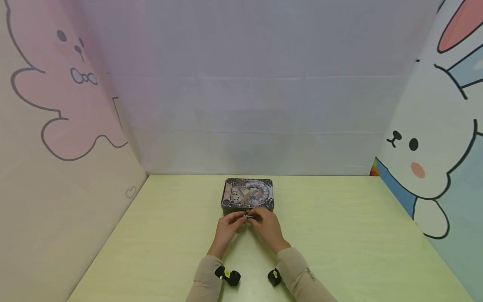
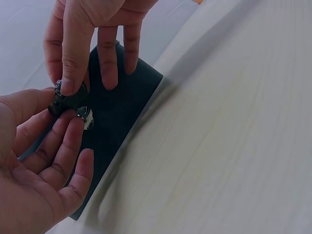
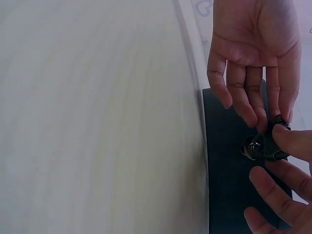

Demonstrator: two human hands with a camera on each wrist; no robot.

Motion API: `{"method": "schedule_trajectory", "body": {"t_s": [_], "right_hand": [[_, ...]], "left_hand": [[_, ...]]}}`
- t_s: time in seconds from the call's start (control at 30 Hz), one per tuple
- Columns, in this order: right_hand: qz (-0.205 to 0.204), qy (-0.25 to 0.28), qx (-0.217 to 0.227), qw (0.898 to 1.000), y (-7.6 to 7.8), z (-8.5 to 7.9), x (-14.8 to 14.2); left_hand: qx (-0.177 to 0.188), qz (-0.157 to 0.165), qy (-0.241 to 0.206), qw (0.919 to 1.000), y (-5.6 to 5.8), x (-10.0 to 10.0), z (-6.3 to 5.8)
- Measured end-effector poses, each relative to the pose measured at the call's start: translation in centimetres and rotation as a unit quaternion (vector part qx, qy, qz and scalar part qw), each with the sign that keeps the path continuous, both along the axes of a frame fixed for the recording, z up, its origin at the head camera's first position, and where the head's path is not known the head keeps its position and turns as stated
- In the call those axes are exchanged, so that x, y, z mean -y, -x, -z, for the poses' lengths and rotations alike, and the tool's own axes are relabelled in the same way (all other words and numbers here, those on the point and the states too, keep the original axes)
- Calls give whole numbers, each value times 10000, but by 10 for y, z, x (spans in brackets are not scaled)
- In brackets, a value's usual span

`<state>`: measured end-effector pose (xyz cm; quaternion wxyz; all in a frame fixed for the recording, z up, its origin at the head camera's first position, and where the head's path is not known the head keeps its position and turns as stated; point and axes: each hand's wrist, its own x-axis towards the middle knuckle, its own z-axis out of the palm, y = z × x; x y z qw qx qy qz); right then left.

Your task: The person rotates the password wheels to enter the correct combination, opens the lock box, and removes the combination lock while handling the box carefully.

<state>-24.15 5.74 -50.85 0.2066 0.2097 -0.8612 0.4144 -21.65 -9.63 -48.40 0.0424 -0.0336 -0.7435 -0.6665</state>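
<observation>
A tin box [image 1: 247, 193] with an ornate dark printed lid sits on the table; its front side [image 2: 122, 92] looks plain dark green. At the middle of that side is a shiny metal clasp [image 3: 249, 147], with a small combination padlock [image 2: 68, 100] beside it showing numbered dials. My left hand [image 1: 227, 228] pinches the padlock from the left between thumb and fingers. From the right, my right hand [image 1: 268, 226] pinches it too, thumb on its body. The other fingers of both hands spread loosely before the box front. Fingers partly cover the padlock.
The pale yellow-green table [image 1: 339, 235] ends at a grey-white back wall [image 1: 245, 105]. Cartoon-printed panels stand at the left [image 1: 68, 188] and right [image 1: 430, 138]. Black wrist devices [image 1: 228, 275] sit on both sleeves.
</observation>
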Motion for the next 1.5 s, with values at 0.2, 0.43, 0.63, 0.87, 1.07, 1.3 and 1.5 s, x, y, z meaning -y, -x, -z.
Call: {"method": "schedule_trajectory", "body": {"t_s": [0.2, 0.43, 0.63, 0.87, 1.07, 1.3, 1.5], "right_hand": [[57, -115, -97, 9999, 1, 0, -1], [17, -81, -190, 9998, 1, 0, -1], [-40, -135, -263, 9996, 3, 1, -3], [-91, -168, -286, 9994, 4, 2, -4], [-128, -165, -119, 9997, 3, 1, -3], [-76, -193, 26, 9998, 2, 2, -3], [82, -245, -99, 9996, 2, 3, -2]], "left_hand": [[7, 0, -63, 10000, 1, -1, 1], [47, 7, -71, 10000, 2, -2, -1], [62, 52, -79, 9999, 10, 0, 14], [46, -5, -39, 10000, 23, 3, 39], [25, -25, -42, 10000, 23, 3, 40], [150, -8, -6, 9999, 19, 3, 31], [45, 56, 56, 10000, 3, 0, 5]]}}
